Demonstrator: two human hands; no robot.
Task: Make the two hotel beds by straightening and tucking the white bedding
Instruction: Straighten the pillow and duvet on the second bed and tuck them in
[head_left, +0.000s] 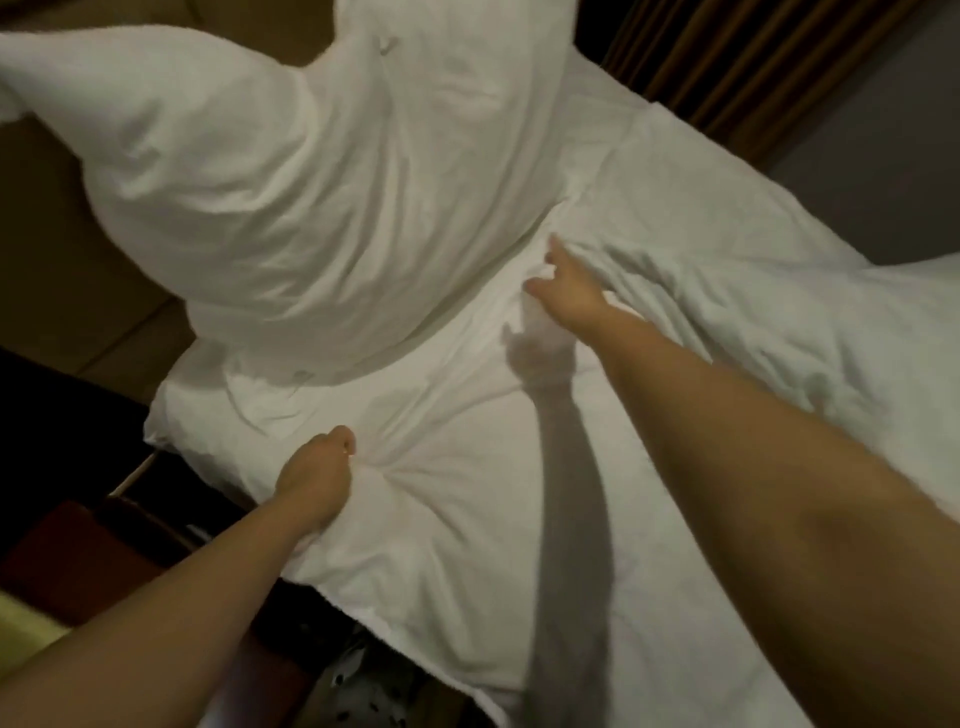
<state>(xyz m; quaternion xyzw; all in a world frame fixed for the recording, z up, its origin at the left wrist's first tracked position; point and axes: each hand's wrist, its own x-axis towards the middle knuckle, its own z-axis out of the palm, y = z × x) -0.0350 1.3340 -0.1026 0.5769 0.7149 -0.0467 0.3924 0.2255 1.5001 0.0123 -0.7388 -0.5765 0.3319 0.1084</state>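
we see the left hand (317, 478) near the bed's near left edge, its fingers (338, 441) curled tight around a bunch of the white sheet (467, 493), with creases fanning out from the grip across the mattress. the right hand (569, 293) reaches far across to the rumpled edge of the white duvet (753, 291) just beside the pillows (291, 208), index finger and thumb spread apart on the fabric, the other fingers hidden in the fold, so we cannot tell whether it grips. the pillows lie heaped at the head of the bed against a brown headboard (47, 234), and the duvet covers the right side.
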